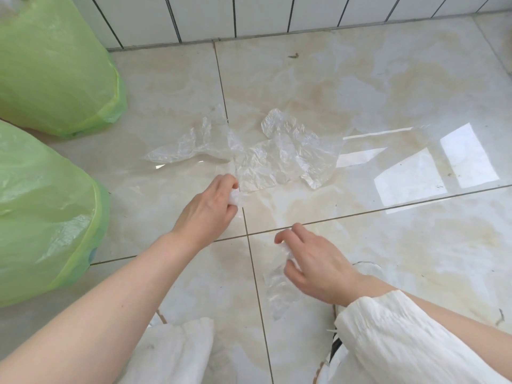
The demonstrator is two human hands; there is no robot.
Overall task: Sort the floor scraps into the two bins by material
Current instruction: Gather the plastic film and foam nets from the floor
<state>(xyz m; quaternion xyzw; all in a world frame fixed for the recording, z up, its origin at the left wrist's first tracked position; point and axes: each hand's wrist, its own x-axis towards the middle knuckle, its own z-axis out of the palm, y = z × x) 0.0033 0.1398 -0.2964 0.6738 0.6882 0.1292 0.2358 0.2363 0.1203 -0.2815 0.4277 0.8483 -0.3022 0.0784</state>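
Note:
Several crumpled clear plastic film scraps lie on the glossy tiled floor. The largest scrap (282, 159) spreads across the middle, and a second clear scrap (191, 142) lies to its left. My left hand (210, 209) pinches the near corner of the largest scrap, with some film bunched in its fingers. My right hand (315, 261) grips another clear film scrap (279, 289) that hangs down from its fingers. Two bins lined with green bags stand at the left: the far bin (55, 70) and the near bin (47, 212).
A white tiled wall (249, 15) runs along the back. My knees in white trousers (401, 342) and a shoe are at the bottom of the view. Bright window reflections (443, 164) lie on the floor at the right.

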